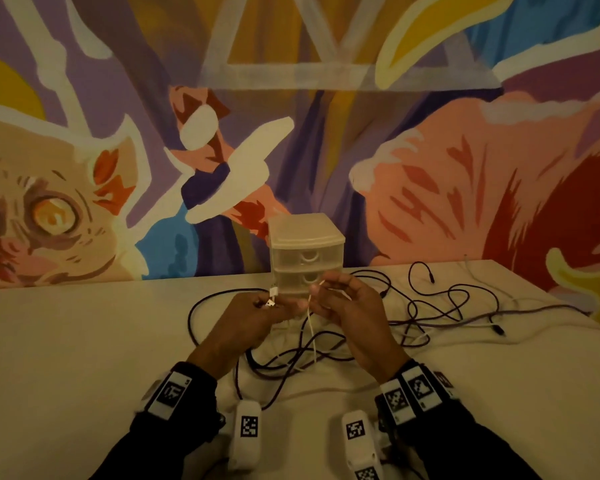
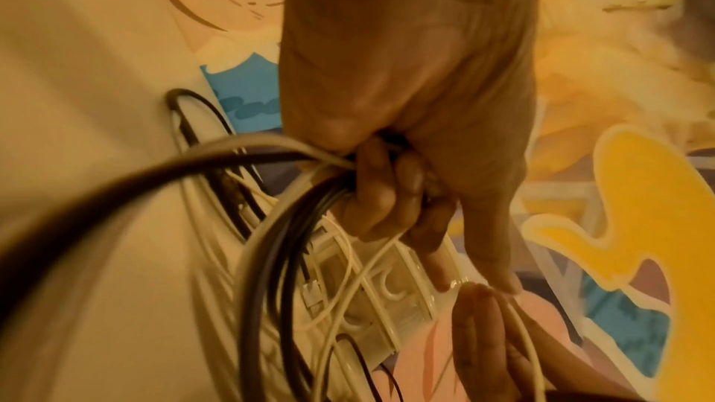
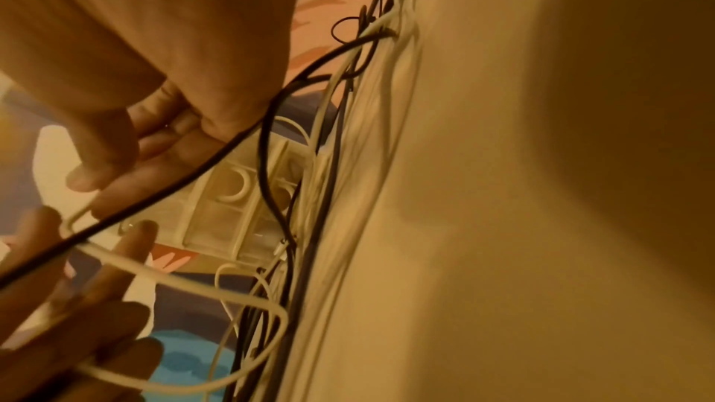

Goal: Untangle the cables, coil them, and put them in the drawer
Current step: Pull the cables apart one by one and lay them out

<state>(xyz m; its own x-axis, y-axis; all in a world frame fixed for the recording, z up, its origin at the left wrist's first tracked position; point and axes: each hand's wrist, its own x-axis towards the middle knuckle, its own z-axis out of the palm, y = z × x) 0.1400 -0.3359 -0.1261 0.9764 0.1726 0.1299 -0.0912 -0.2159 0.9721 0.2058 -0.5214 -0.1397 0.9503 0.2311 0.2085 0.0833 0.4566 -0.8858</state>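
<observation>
A tangle of dark cables (image 1: 430,306) and thin white ones lies on the white table (image 1: 84,341). A small translucent drawer unit (image 1: 307,251) stands at the back, its drawers closed. Both hands are raised just in front of it. My left hand (image 1: 274,304) grips cable strands with a white plug (image 1: 272,295) sticking out. In the left wrist view its curled fingers (image 2: 387,194) clutch dark and white strands together. My right hand (image 1: 326,292) pinches the white cable (image 1: 311,337), which hangs down to the pile. The right wrist view shows that hand (image 3: 116,164) above a white loop (image 3: 216,292).
Cable loops spread right of the drawer unit (image 3: 232,210) toward the table's right edge, with loose plug ends (image 1: 499,330) lying there. A painted mural wall (image 1: 118,168) stands directly behind the table. The table surface left of my hands is bare. White wrist cameras (image 1: 248,434) hang under both forearms.
</observation>
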